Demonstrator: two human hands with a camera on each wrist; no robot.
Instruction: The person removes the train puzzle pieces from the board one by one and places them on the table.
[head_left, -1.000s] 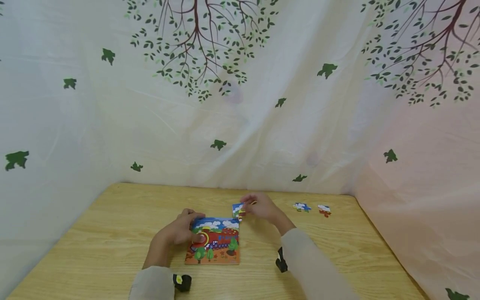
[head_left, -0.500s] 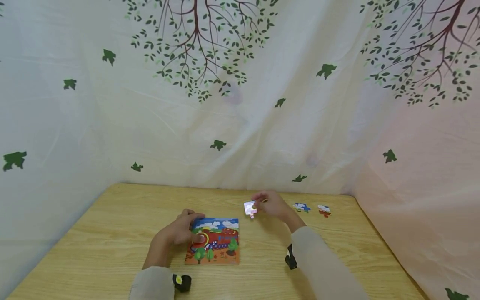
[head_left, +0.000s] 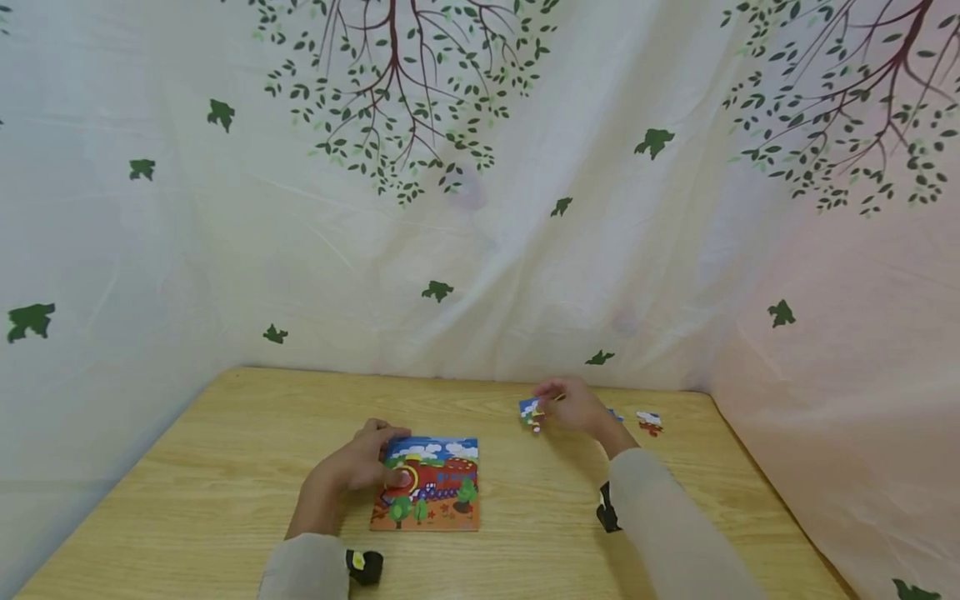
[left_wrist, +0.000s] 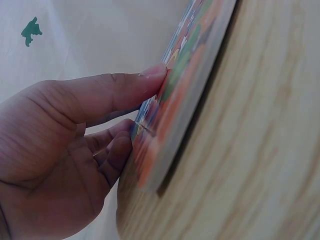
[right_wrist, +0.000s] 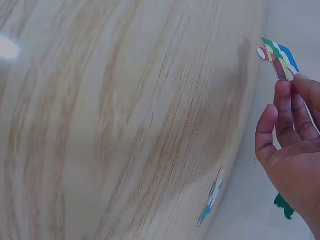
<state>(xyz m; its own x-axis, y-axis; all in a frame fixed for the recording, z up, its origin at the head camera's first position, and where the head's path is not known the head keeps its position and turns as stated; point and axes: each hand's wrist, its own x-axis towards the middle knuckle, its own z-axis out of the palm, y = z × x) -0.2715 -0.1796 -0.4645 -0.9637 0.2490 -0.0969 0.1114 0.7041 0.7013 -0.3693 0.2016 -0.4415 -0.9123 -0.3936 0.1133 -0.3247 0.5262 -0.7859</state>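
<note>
A square picture puzzle (head_left: 442, 492) with a red train, trees and clouds lies flat on the table. My left hand (head_left: 352, 462) holds its left side, the thumb (left_wrist: 150, 82) on the picture and the other fingers at the edge. Off to the right and farther back, my right hand (head_left: 577, 410) pinches a jigsaw piece (head_left: 529, 410) by its side, thumb against fingers. In the right wrist view that jigsaw piece (right_wrist: 280, 56) shows blue, white, green and yellow, with a rounded tab sticking out.
Two more jigsaw pieces lie at the back right: one piece (head_left: 649, 422) in plain sight, another piece (head_left: 616, 414) mostly hidden behind my right hand. The wooden table (head_left: 187, 492) ends at a cloth backdrop (head_left: 360, 275) printed with branches and leaves.
My right hand has moved to the right with the jigsaw piece, away from the puzzle's top right corner, and now covers most of one loose piece. The left hand has stayed still.
</note>
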